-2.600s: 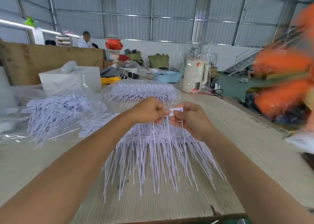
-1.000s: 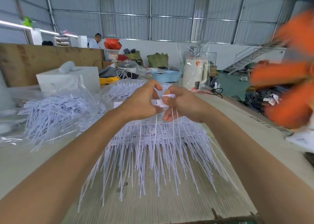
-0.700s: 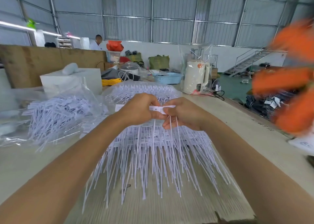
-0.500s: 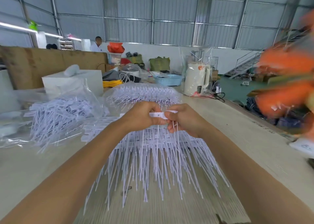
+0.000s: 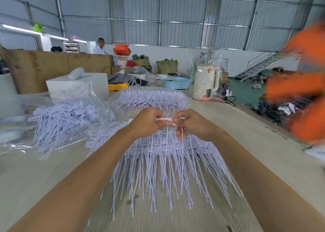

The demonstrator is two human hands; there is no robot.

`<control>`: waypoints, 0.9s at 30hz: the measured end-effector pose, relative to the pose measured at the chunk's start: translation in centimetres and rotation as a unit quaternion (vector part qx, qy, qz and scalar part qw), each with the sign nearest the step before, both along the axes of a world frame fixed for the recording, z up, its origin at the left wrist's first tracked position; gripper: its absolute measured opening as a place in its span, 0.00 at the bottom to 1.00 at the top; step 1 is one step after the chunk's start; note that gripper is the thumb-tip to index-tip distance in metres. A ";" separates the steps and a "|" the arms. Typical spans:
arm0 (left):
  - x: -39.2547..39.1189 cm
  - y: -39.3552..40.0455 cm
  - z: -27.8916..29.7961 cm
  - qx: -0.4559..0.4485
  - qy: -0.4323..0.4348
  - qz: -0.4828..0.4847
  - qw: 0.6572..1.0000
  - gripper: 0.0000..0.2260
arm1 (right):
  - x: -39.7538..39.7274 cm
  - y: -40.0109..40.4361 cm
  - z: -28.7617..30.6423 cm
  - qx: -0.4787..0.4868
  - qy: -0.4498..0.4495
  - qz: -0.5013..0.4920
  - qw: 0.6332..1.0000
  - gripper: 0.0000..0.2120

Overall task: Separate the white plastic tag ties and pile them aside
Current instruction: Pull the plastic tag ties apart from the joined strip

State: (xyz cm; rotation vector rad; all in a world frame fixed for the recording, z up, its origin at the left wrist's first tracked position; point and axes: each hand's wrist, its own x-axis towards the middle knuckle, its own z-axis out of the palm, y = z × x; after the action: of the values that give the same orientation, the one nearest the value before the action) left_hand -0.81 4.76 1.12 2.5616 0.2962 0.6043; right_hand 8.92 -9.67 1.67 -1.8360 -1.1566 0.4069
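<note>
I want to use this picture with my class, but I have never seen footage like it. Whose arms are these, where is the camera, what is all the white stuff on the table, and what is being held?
There is no machine here. A person wears a camera on the head, so you look down along both bare arms. The left hand and right hand together pinch a small strip of white tag ties, its thin tails hanging down. Beneath them on the table lies a big fan of ties. Clear bags of ties lie to the left and behind. Further back stand a white kettle and a blue basket. The orange blur on the right is too smeared to identify.
</note>
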 end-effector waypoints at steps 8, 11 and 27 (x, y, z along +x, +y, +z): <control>1.3 0.4 -1.9 0.054 0.071 0.030 0.996 0.13 | 0.7 0.9 -1.5 -0.021 0.015 0.020 0.999 0.12; 1.4 0.7 -2.6 0.026 0.054 0.028 0.998 0.14 | 1.1 1.1 -2.1 -0.025 -0.011 0.010 1.000 0.12; 2.7 1.3 -2.7 -0.285 -0.055 0.030 0.957 0.15 | 1.7 2.8 -3.5 0.073 -0.376 -0.035 0.923 0.06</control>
State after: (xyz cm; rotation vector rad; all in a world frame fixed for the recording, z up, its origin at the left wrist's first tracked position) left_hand 1.85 6.06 -1.54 1.9645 0.4400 0.5788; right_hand 10.63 -6.89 -1.81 -1.9412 -1.5588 -0.4700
